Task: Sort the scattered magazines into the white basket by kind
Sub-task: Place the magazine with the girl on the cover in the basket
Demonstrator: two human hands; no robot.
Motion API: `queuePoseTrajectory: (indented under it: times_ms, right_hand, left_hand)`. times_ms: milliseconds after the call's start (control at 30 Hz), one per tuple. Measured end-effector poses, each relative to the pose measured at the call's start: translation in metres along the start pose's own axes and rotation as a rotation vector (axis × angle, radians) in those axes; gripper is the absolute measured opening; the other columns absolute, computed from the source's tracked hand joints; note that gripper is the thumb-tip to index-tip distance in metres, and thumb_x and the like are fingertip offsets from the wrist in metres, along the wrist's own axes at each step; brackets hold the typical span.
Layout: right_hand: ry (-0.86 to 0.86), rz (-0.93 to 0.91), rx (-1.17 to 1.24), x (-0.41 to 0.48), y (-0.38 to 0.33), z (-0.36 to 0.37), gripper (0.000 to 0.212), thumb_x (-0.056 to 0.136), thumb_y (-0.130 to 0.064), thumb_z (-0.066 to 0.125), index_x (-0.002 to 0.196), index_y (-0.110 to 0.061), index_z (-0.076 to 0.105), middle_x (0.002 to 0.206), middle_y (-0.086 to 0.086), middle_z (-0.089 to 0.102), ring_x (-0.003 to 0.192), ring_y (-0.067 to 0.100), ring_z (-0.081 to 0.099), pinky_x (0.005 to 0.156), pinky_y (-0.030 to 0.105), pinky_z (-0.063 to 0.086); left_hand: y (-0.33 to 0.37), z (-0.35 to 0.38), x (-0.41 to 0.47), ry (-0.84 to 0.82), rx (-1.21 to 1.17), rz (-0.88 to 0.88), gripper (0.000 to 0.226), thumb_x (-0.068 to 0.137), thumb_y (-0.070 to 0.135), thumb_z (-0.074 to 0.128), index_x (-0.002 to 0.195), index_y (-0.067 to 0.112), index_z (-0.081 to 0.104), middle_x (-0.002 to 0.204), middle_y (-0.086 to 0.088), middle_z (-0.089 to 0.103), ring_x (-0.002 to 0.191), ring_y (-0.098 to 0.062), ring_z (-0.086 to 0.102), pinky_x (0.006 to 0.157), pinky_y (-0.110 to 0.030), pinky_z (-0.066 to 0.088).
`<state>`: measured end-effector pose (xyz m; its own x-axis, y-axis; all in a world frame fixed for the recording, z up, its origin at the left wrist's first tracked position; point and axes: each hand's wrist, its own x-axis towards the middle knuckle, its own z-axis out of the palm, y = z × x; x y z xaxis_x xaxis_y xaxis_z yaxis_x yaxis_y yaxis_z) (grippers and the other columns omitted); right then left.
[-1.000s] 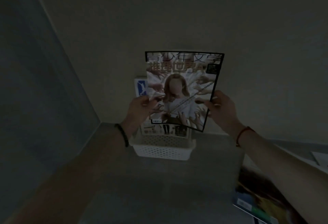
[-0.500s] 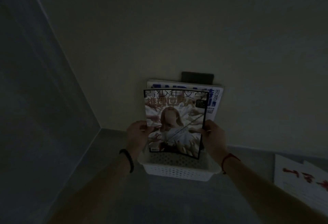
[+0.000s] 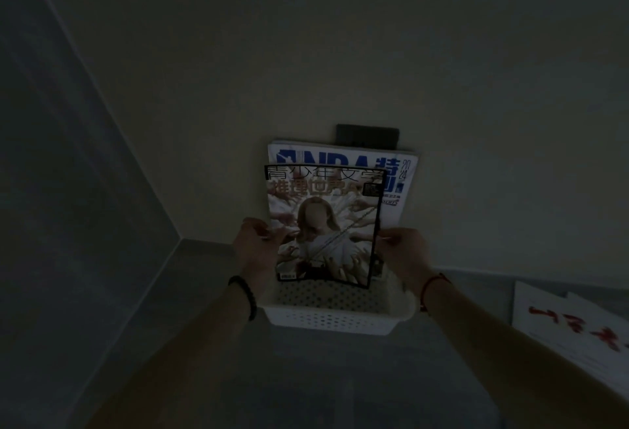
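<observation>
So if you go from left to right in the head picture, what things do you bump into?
Black bracelet → left hand → magazine with the long-haired figure → right hand → red string bracelet → white papers with red writing.

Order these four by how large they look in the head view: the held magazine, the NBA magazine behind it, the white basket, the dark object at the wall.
1. Held magazine, though nearer the camera.
2. White basket and NBA magazine: both partly hidden, so unranked.
3. Dark object, mostly hidden.
</observation>
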<state>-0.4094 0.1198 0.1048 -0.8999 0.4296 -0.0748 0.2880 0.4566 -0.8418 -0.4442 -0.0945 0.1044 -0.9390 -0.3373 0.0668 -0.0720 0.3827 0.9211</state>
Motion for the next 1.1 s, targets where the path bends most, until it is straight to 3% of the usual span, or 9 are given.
queuePoseTrajectory:
  times_ms: [133,300,467,633,733,867,967,1033,1100]
  right_hand:
    - [-0.024,0.061,0.123,-0.015,0.012,-0.024,0.019,0.085,0.003,0.056,0.099,0.001,0.067,0.083,0.012,0.067,0.062,0.021,0.063,0.068,0.033,0.057]
    - [-0.036,0.021,0.237,-0.052,0.042,-0.090,0.018,0.085,0.010,0.052,0.100,0.011,0.062,0.082,0.019,0.064,0.049,0.010,0.063,0.053,0.019,0.056]
    - [0.023,0.143,0.385,-0.096,0.090,-0.171,0.021,0.083,0.014,0.052,0.103,0.017,0.058,0.045,-0.003,0.066,0.038,0.004,0.061,0.043,0.012,0.051]
    - [0.143,0.179,0.424,-0.136,0.142,-0.250,0.021,0.084,0.012,0.052,0.104,0.012,0.059,0.042,-0.005,0.066,0.041,0.003,0.063,0.048,0.013,0.053]
    - [0.168,0.215,0.452,-0.155,0.170,-0.289,0.023,0.085,0.010,0.051,0.107,0.012,0.058,0.071,0.012,0.070,0.046,0.004,0.065,0.053,0.014,0.055]
    - [0.173,0.306,0.493,-0.165,0.205,-0.317,0.028,0.089,-0.002,0.052,0.114,0.009,0.055,0.101,0.022,0.063,0.087,0.024,0.069,0.080,0.030,0.055]
    - [0.156,0.435,0.522,-0.164,0.227,-0.325,0.034,0.092,-0.010,0.049,0.122,0.008,0.050,0.121,0.026,0.057,0.108,0.035,0.057,0.093,0.039,0.046]
    - [0.144,0.505,0.514,-0.164,0.236,-0.326,0.034,0.093,-0.011,0.047,0.121,0.008,0.050,0.125,0.028,0.055,0.110,0.038,0.056,0.093,0.040,0.046]
    - [0.134,0.562,0.500,-0.163,0.244,-0.323,0.037,0.094,-0.015,0.046,0.121,0.010,0.049,0.131,0.035,0.047,0.120,0.048,0.046,0.103,0.050,0.041]
  left_hand:
    - [0.007,0.002,-0.023,-0.050,-0.151,0.088,0.023,0.077,-0.002,0.068,0.068,0.011,0.051,0.080,-0.007,0.060,0.074,-0.016,0.055,0.071,-0.019,0.051]
    - [0.023,0.019,-0.071,-0.295,-0.122,0.139,0.011,0.084,0.007,0.062,0.093,0.001,0.057,0.070,0.005,0.054,0.066,-0.009,0.054,0.054,0.000,0.042]
    - [0.047,0.062,-0.150,-0.544,-0.142,0.086,0.009,0.085,0.012,0.062,0.079,0.014,0.055,0.071,-0.002,0.060,0.065,-0.012,0.058,0.064,-0.025,0.049]
    - [0.062,0.113,-0.227,-0.675,-0.106,0.020,0.021,0.087,0.006,0.058,0.105,-0.003,0.059,0.082,-0.010,0.058,0.062,-0.008,0.049,0.056,-0.012,0.042]
    - [0.067,0.137,-0.262,-0.722,-0.111,-0.023,0.016,0.089,0.005,0.054,0.099,-0.005,0.061,0.079,-0.008,0.056,0.065,-0.013,0.049,0.047,-0.002,0.040]
    - [0.060,0.167,-0.290,-0.755,-0.082,-0.024,0.042,0.092,0.002,0.047,0.056,0.023,0.046,0.058,0.003,0.044,0.059,-0.011,0.042,0.057,-0.024,0.037]
    - [0.048,0.177,-0.303,-0.813,-0.019,-0.079,0.035,0.096,0.019,0.043,0.064,0.035,0.045,0.069,0.017,0.045,0.065,0.002,0.042,0.055,-0.009,0.039]
    - [0.040,0.186,-0.308,-0.800,0.005,-0.106,0.038,0.096,0.017,0.042,0.060,0.028,0.047,0.064,0.009,0.046,0.061,-0.007,0.044,0.047,-0.008,0.035]
    - [0.035,0.195,-0.312,-0.771,0.017,-0.160,0.030,0.096,0.014,0.042,0.069,0.018,0.054,0.072,0.003,0.052,0.071,-0.017,0.051,0.059,-0.014,0.042]
